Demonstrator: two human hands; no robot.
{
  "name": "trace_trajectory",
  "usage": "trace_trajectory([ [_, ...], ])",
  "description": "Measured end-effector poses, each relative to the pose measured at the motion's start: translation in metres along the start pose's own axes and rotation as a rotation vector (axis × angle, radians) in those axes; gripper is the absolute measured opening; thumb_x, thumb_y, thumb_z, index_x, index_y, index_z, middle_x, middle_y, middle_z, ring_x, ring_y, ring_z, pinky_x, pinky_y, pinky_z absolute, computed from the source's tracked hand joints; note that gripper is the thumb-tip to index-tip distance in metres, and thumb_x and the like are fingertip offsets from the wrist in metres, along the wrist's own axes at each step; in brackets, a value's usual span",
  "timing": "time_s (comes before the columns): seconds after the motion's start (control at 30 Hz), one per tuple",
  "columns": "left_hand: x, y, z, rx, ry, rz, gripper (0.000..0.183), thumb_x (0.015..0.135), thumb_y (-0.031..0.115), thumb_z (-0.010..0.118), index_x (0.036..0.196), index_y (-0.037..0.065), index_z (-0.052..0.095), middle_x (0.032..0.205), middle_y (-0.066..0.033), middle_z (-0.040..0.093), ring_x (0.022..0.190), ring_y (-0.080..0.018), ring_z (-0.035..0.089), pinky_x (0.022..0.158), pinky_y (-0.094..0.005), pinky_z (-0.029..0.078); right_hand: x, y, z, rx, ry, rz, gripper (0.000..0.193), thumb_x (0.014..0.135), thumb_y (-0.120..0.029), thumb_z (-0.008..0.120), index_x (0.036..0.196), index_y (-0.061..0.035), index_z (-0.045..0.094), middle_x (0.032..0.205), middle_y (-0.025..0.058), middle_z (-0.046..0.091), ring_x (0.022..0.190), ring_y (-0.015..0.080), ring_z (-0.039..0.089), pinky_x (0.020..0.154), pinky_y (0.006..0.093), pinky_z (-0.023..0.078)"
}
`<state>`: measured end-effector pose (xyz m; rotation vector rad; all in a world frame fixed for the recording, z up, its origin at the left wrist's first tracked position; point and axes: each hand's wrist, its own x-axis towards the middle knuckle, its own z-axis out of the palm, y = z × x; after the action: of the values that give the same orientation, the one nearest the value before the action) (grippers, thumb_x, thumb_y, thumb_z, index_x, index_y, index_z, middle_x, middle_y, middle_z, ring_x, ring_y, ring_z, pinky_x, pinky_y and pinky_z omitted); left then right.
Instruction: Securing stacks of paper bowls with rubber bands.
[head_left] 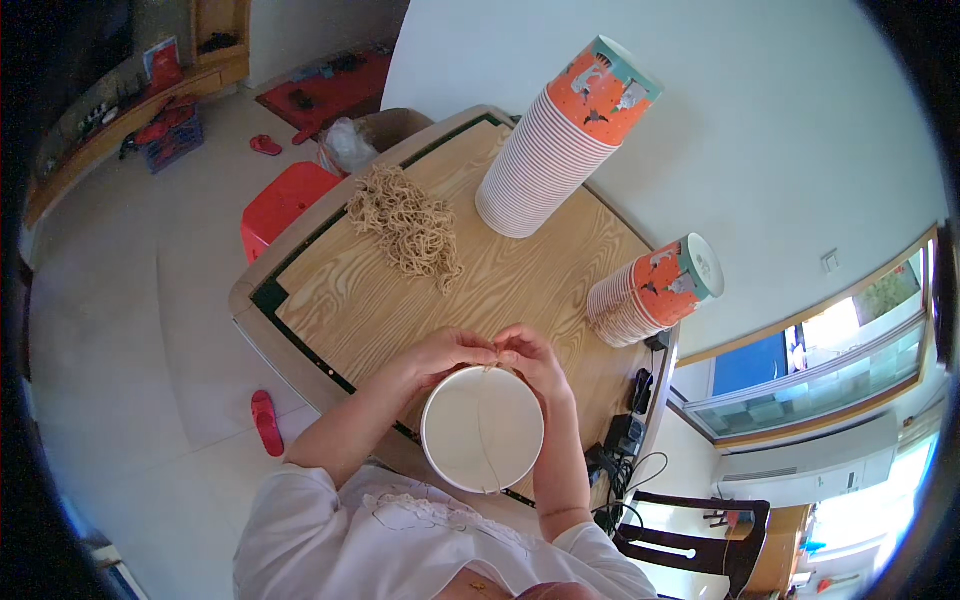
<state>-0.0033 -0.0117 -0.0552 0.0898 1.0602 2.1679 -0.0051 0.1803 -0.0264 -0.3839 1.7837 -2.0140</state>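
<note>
Left hand [458,352] and right hand [536,362] meet at the bucket's [450,432] far rim, fingertips pinched on string [489,455] crossing its mouth. The bucket is at the table's [345,330] near edge; string pile [408,222] far left, tall stack [545,160] far, short stack [655,288] right

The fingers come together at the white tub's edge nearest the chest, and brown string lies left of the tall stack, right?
Wrong edge: the head view shows the left fingers and right fingers at the white tub's far edge. Brown string does lie left of the tall stack.
</note>
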Motion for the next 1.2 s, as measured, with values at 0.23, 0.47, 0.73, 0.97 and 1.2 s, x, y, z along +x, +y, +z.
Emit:
trace_trajectory([
  [0.23,-0.001,-0.001,-0.002,-0.007,-0.052,-0.004,0.019,0.078,0.015,0.070,0.091,0.002,0.063,0.079,-0.0040,0.064,0.067,-0.0105,0.060,0.061,-0.0233,0.048,0.005,0.014,-0.004,0.189,-0.098,-0.061,0.009,0.083,-0.004,0.063,0.088,-0.0058,0.057,0.086,0.0009,0.058,0.079,0.0109,0.056,0.070,0.0246,0.047],
  [0.47,0.002,-0.010,-0.012,-0.042,-0.019,0.013,0.017,0.081,0.016,0.064,0.092,0.003,0.061,0.080,-0.0026,0.062,0.068,-0.0103,0.058,0.062,-0.0238,0.048,0.003,0.008,0.003,0.011,-0.012,-0.159,0.008,0.081,-0.002,0.065,0.082,-0.0055,0.058,0.081,0.0009,0.059,0.075,0.0101,0.056,0.066,0.0246,0.047],
  [0.73,0.002,-0.009,-0.010,-0.145,-0.006,0.015,0.013,0.084,0.015,0.060,0.091,0.005,0.059,0.079,-0.0031,0.061,0.070,-0.0120,0.059,0.065,-0.0253,0.048,-0.001,0.002,0.005,-0.082,0.056,-0.118,0.007,0.080,-0.004,0.066,0.083,-0.0044,0.059,0.081,0.0002,0.061,0.074,0.0078,0.056,0.064,0.0234,0.047],
  [0.97,0.006,-0.012,-0.017,-0.129,0.042,0.060,0.011,0.086,0.015,0.056,0.092,0.005,0.057,0.079,-0.0038,0.061,0.069,-0.0124,0.059,0.063,-0.0255,0.048,-0.001,-0.011,0.002,-0.309,0.082,-0.019,0.012,0.083,0.000,0.061,0.094,-0.0018,0.057,0.088,0.0012,0.058,0.079,0.0063,0.054,0.069,0.0208,0.045],
  [1.2,0.003,-0.005,-0.011,-0.047,0.115,0.051,0.012,0.086,0.016,0.057,0.092,0.005,0.057,0.078,-0.0033,0.061,0.067,-0.0100,0.058,0.059,-0.0223,0.047,0.002,-0.019,0.005,-0.439,0.035,-0.129,0.017,0.082,-0.001,0.062,0.098,-0.0015,0.056,0.088,0.0024,0.059,0.082,0.0088,0.056,0.074,0.0232,0.046],
])
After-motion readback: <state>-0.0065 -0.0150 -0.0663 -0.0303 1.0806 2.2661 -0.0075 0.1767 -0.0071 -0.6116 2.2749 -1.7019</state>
